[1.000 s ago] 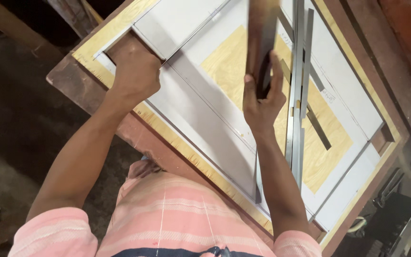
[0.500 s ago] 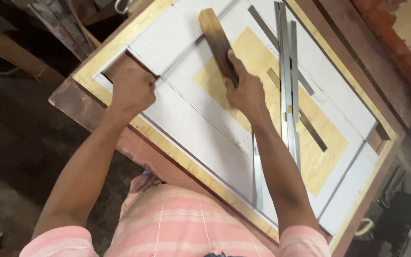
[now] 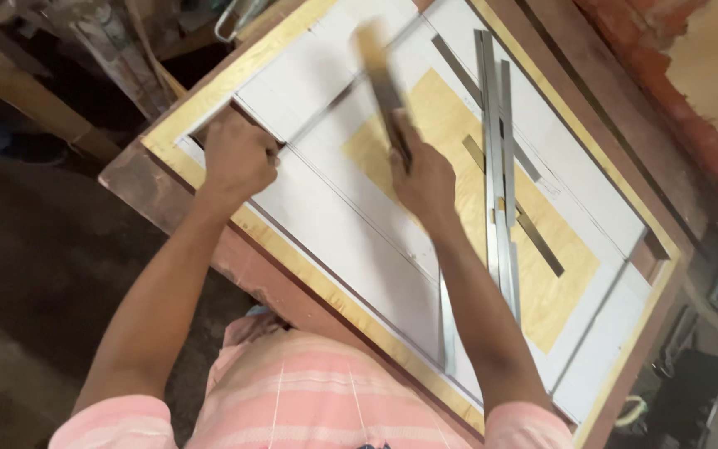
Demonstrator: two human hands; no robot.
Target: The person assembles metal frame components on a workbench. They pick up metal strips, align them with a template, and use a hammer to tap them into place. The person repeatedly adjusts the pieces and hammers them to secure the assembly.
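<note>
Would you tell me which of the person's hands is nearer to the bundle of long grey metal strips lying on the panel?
Right. The right hand, gripping a blurred wooden tool, sits just beside the long grey metal strips; the left hand rests far off at the white panel corner.

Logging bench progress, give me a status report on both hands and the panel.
Left hand pressing white panel edge. Right hand gripping blurred wooden tool over panel. Metal strips lie beside right hand.

Metal strips (image 3: 496,166) lie on the panel (image 3: 351,241), right of the right hand (image 3: 424,179); left hand (image 3: 238,156) near its left corner.
</note>
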